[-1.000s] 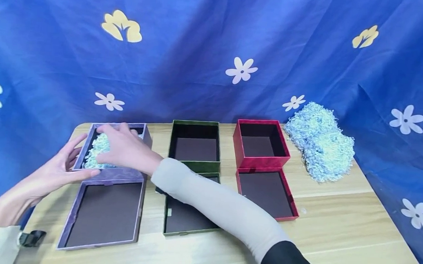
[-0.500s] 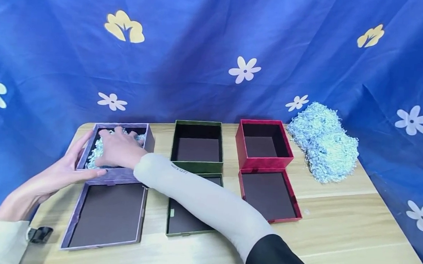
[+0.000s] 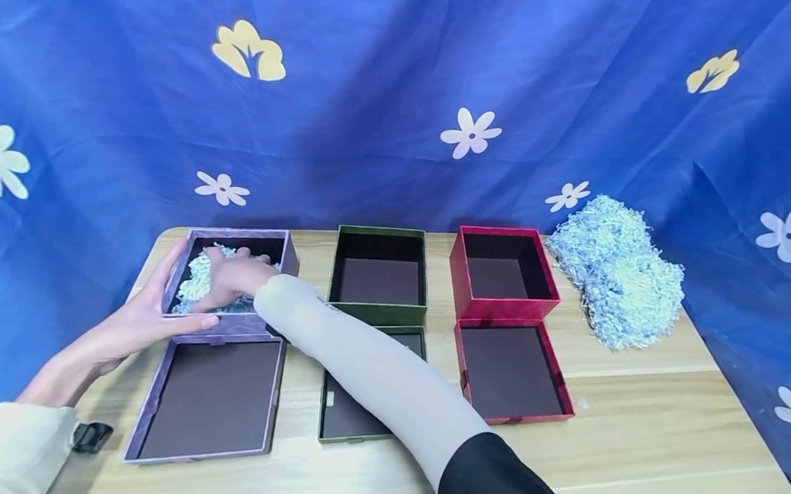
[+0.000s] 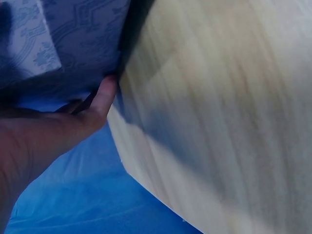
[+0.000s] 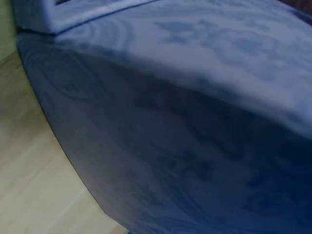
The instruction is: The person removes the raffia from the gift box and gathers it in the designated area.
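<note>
A lavender patterned box (image 3: 247, 324) stands open at the left of the table, with light blue shredded paper (image 3: 195, 283) inside. My left hand (image 3: 142, 321) holds its front left corner, thumb along the front wall and fingers along the left side. In the left wrist view, the thumb (image 4: 103, 97) lies against the patterned wall. Inside the box, my right hand (image 3: 236, 276) presses on the shreds with spread fingers, hiding part of them. The box wall (image 5: 161, 131) fills most of the right wrist view; the right hand is out of sight there.
The lavender lid (image 3: 220, 395) lies in front of its box. A green box (image 3: 377, 311) and a red box (image 3: 508, 308) stand to the right, their lids flat before them. A pile of blue shredded paper (image 3: 617, 274) lies at the back right. Blue cloth hangs behind.
My right hand has gone from arched over the shreds to lower in the box, fingers spread. The left hand keeps its place on the corner. The head view has shifted slightly left.
</note>
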`<state>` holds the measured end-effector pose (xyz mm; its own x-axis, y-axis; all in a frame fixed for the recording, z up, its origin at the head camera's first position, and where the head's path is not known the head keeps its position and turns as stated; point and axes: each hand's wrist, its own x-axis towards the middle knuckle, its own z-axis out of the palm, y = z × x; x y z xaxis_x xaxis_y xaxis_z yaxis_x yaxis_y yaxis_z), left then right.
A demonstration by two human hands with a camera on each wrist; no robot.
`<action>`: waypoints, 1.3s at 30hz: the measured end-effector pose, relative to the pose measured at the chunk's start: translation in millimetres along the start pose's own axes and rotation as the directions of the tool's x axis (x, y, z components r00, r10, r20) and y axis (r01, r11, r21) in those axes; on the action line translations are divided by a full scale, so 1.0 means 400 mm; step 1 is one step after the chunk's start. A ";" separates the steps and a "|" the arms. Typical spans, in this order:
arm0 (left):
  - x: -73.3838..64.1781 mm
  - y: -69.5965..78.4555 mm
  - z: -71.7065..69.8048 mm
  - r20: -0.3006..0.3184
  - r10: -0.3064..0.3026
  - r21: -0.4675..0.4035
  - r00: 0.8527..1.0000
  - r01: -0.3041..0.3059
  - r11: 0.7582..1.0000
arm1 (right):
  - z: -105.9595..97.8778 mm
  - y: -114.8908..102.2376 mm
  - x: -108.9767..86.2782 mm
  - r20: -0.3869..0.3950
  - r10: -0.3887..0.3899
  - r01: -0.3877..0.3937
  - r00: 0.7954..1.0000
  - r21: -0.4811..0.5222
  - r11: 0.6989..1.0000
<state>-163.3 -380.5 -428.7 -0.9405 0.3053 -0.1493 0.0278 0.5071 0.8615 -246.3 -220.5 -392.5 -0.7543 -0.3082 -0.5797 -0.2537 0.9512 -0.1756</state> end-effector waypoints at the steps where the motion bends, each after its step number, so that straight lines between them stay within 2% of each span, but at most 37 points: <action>1: 0.002 0.001 0.002 -0.005 0.000 0.005 1.000 0.000 1.000 | -0.001 0.005 0.003 0.005 -0.025 0.025 1.000 0.010 1.000; 7: 0.013 0.000 0.019 -0.025 -0.020 -0.017 0.999 0.020 1.000 | 0.001 0.038 0.022 0.028 -0.164 0.160 0.986 0.105 0.981; 15: 0.014 -0.004 0.025 -0.048 -0.030 -0.016 0.998 0.029 0.999 | 0.011 0.051 0.034 0.043 -0.247 0.228 0.968 0.255 0.940; 20: 0.013 -0.007 0.021 -0.057 -0.052 -0.002 0.997 0.052 0.999 | 0.027 0.047 0.033 -0.049 -0.253 0.254 0.966 0.354 0.900; 26: 0.012 -0.004 0.011 -0.029 -0.080 0.004 0.996 0.080 0.997 | 0.026 0.055 0.016 -0.164 -0.274 0.318 0.948 0.426 0.847; 32: 0.007 0.004 -0.001 -0.013 -0.080 0.021 0.997 0.080 0.997 | 0.010 0.066 -0.004 -0.227 -0.298 0.368 0.927 0.411 0.834; 35: 0.004 0.005 -0.004 -0.006 -0.073 0.023 0.997 0.073 0.997 | 0.004 0.068 -0.011 -0.263 -0.275 0.367 0.925 0.429 0.825; 39: -0.001 0.006 -0.007 0.007 -0.069 0.004 0.998 0.069 0.998 | -0.008 0.073 -0.027 -0.304 -0.245 0.370 0.921 0.477 0.797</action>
<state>-163.7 -381.5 -425.1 -0.9378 0.2752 -0.2118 -0.0356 0.5305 0.8469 -247.6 -189.3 -388.7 -0.8164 -0.5212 -0.2486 -0.1924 0.6515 -0.7339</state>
